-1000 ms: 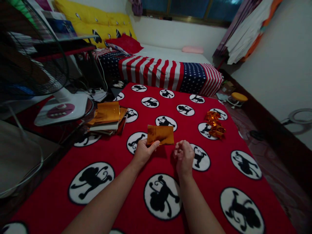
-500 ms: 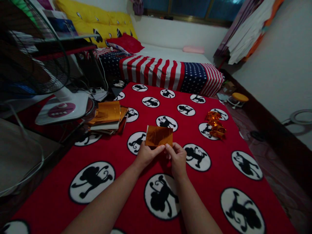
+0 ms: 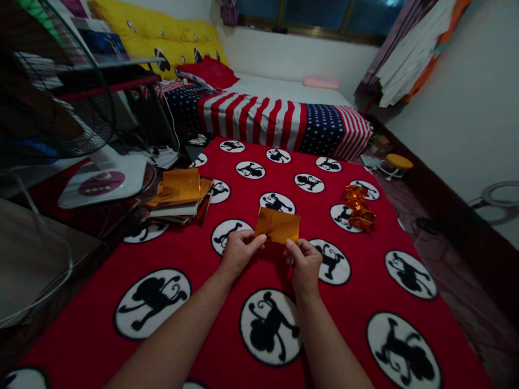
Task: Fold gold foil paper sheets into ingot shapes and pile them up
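Observation:
Between my hands is a sheet of shiny gold foil paper [image 3: 278,223], held just above a red cloth [image 3: 194,302] printed with black monkeys in white circles. My left hand [image 3: 240,249] pinches its lower left corner, thumb on top. At the lower right edge, my right hand [image 3: 304,262] grips the same sheet between thumb and fingers. To the left lies a loose stack of gold paper sheets [image 3: 180,189], with some white and brown edges showing. On the right sit several folded, crumpled-looking shiny orange-gold foil pieces [image 3: 359,207] in a row.
A standing fan [image 3: 103,175] is at the left beside a shelf with cables. A bed with a striped and starred cover [image 3: 259,116] stands at the far end. A yellow-topped stool [image 3: 399,162] is on the floor at the right.
The gold foil paper has shifted a little to the right. My hands have moved apart along its lower edge, the right hand going rightward and the left thumb nearer the left corner.

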Motion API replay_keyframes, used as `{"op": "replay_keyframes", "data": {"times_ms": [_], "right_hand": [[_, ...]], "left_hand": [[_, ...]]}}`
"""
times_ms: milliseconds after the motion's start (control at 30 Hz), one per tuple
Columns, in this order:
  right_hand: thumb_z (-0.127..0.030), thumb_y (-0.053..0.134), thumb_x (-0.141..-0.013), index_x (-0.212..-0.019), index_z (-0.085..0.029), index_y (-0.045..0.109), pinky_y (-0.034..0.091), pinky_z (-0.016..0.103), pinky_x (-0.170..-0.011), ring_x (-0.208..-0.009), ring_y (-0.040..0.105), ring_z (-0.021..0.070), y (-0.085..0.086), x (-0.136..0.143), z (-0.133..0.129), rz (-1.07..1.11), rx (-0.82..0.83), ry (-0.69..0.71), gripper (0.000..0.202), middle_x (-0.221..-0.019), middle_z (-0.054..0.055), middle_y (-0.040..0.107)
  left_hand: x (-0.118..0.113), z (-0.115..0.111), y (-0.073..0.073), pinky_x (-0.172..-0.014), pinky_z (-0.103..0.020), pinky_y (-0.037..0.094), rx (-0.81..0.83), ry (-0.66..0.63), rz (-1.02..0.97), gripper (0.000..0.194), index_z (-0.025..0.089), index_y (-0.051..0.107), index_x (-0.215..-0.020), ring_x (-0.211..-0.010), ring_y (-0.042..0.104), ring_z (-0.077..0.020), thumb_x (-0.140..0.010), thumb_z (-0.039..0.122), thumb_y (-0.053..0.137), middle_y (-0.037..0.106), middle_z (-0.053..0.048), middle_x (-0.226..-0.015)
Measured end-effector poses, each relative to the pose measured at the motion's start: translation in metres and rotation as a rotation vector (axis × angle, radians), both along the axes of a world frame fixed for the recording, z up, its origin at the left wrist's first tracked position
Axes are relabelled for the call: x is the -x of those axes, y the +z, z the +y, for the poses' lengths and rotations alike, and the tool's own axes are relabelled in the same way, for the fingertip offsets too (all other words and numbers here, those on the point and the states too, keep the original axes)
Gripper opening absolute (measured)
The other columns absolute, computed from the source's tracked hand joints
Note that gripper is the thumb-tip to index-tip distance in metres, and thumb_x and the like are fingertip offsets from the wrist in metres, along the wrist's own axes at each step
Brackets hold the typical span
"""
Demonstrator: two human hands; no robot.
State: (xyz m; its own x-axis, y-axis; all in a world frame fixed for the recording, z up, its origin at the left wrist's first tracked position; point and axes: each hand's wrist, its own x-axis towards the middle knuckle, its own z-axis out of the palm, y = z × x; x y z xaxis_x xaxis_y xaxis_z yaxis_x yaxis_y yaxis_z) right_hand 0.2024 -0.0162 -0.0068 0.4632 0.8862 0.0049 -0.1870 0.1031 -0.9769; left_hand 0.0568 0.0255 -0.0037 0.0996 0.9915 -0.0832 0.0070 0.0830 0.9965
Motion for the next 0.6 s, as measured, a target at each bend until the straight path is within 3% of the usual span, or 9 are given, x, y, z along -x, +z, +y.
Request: {"op": "replay_keyframes", "data": {"times_ms": [100, 233, 300, 467, 600], "right_hand": [[-0.031, 0.073, -0.071, -0.059, -0.016, 0.055, 0.028, 0.017, -0.039, -0.039, 0.040, 0.0047, -0.001, -0.005, 0.001, 0.059, 0.006, -0.033, 0.027, -0.049, -0.005, 0.055], [-0.034, 0.073, -0.070, -0.064, -0.017, 0.055, 0.022, 0.017, -0.034, -0.037, 0.039, 0.0051, 0.000, -0.020, 0.003, 0.152, 0.030, -0.123, 0.026, -0.051, -0.006, 0.055], [-0.034, 0.073, -0.069, -0.066, -0.017, 0.056, 0.022, 0.017, -0.034, -0.037, 0.038, 0.0051, 0.001, -0.025, 0.004, 0.152, 0.010, -0.123, 0.025, -0.051, -0.006, 0.054], [-0.034, 0.072, -0.073, -0.068, -0.017, 0.055, 0.028, 0.017, -0.040, -0.042, 0.041, 0.0051, -0.001, -0.022, 0.002, 0.109, -0.043, 0.037, 0.025, -0.055, -0.006, 0.054], [-0.034, 0.068, -0.079, -0.068, -0.018, 0.055, 0.030, 0.018, -0.043, -0.044, 0.041, 0.0053, -0.002, -0.017, 0.000, 0.027, -0.031, 0.223, 0.024, -0.056, -0.005, 0.056]], "left_hand": [[0.004, 0.004, -0.003, -0.040, -0.017, 0.029, 0.020, 0.041, -0.095, 0.030, 0.011, 0.066, -0.064, -0.041, 0.042, -0.0053, -0.071, 0.040, 0.070, 0.059, 0.001, -0.051], [0.013, 0.014, -0.006, -0.040, -0.014, 0.028, 0.031, 0.234, -0.261, 0.029, 0.011, 0.066, -0.070, -0.043, 0.042, -0.0031, -0.068, 0.039, 0.073, 0.059, 0.002, -0.057], [0.016, 0.017, -0.006, -0.039, -0.014, 0.027, 0.015, 0.265, -0.282, 0.030, 0.011, 0.066, -0.072, -0.043, 0.043, -0.0028, -0.068, 0.040, 0.073, 0.059, 0.002, -0.058], [0.015, 0.017, -0.003, -0.042, -0.014, 0.037, 0.004, 0.122, -0.274, 0.042, 0.012, 0.065, -0.094, -0.060, 0.061, -0.0102, -0.073, 0.048, 0.070, 0.068, -0.006, -0.080], [0.015, 0.016, -0.002, -0.058, -0.021, 0.051, 0.028, -0.014, -0.333, 0.061, 0.012, 0.062, -0.113, -0.077, 0.067, -0.0160, -0.064, 0.045, 0.079, 0.071, -0.010, -0.096]]}}
